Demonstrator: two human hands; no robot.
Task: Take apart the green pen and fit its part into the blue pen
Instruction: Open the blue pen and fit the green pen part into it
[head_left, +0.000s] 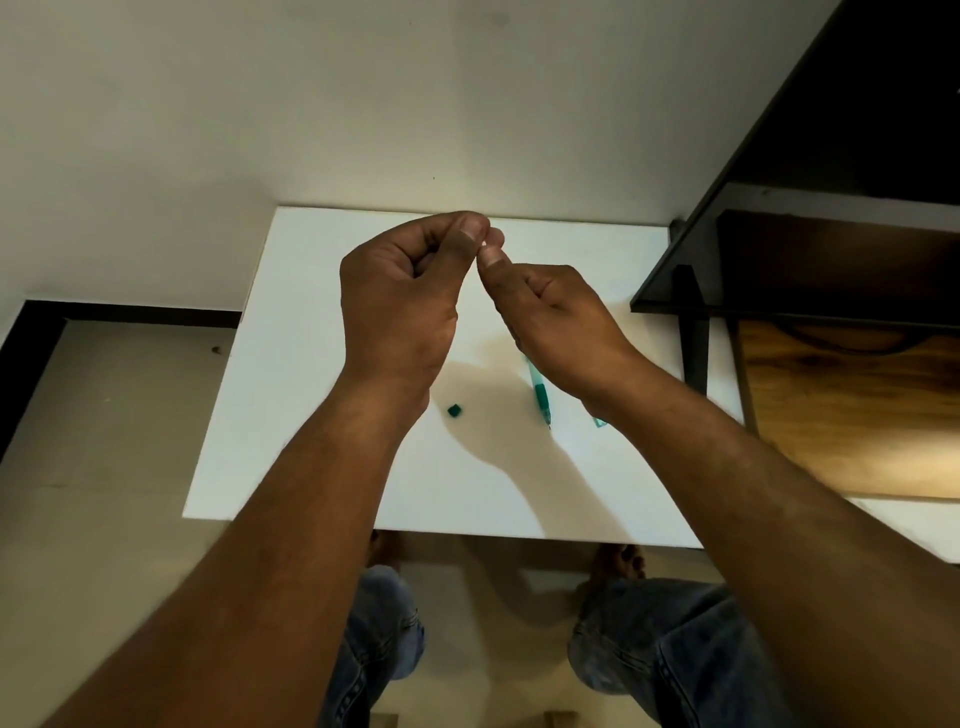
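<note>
Both hands are raised together above the white table (311, 415). My left hand (400, 301) and my right hand (550, 317) meet at the fingertips and pinch a tiny pale part (484, 244) between them; what it is cannot be told. On the table below my right wrist lies the green pen (540, 397), tip pointing toward me, its upper end hidden by my hand. A small green cap piece (454, 410) lies alone near the table's middle. A pale green clear piece (600, 422) shows beside my right forearm. No blue pen is visible.
A dark shelf unit (805, 249) with a wooden panel (857, 415) stands at the right of the table. A pale wall rises behind. My knees in jeans (654, 644) and bare feet show below the table's near edge.
</note>
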